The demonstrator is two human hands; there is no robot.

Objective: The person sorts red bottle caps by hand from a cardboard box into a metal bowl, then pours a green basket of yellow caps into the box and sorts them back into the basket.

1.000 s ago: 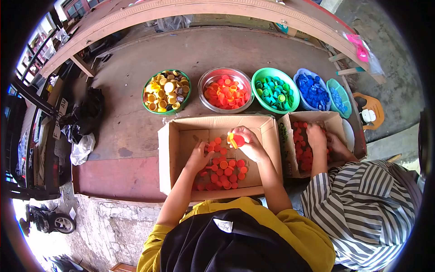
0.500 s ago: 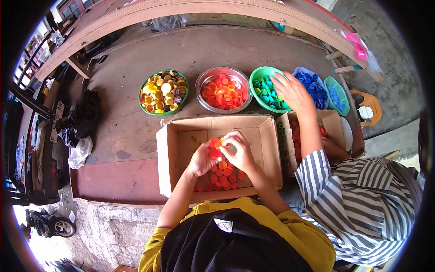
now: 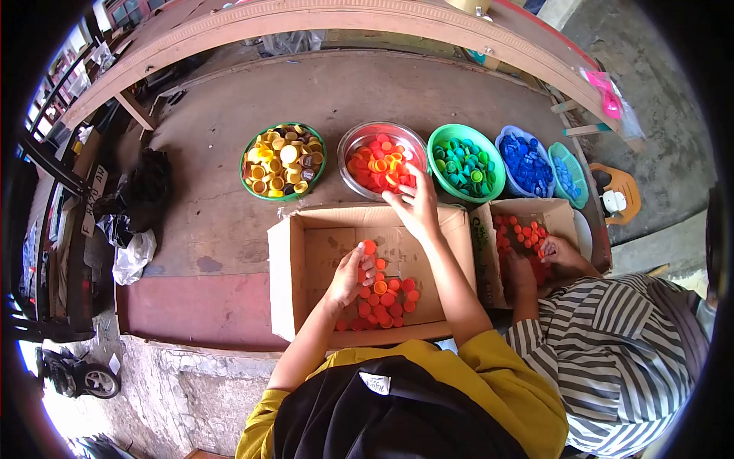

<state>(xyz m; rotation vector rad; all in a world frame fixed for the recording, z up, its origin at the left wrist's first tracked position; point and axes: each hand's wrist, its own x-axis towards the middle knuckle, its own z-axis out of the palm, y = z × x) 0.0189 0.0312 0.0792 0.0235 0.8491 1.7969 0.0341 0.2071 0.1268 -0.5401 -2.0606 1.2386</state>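
My left hand (image 3: 349, 277) is closed around red-orange bottle caps (image 3: 369, 247), one of them showing above the fingertips. It is inside the cardboard box (image 3: 325, 236), over the left side of a pile of loose red and orange caps (image 3: 388, 299). My right hand (image 3: 417, 208) reaches past the box's far edge to the front right rim of a steel bowl (image 3: 345, 177). Its fingers are spread, with no cap visible in them. Red and orange caps (image 3: 376, 162) fill this bowl.
A green bowl of yellow caps (image 3: 247, 183) stands left of the steel bowl. To the right are a green bowl (image 3: 433, 145) and blue baskets (image 3: 505, 138) of caps. A co-worker's hands (image 3: 556, 254) are in a smaller box (image 3: 564, 218) of red caps.
My right hand has moved from beside my left hand up to the steel bowl and spread its fingers. The co-worker's hand has gone from the green bowl back to the smaller box.
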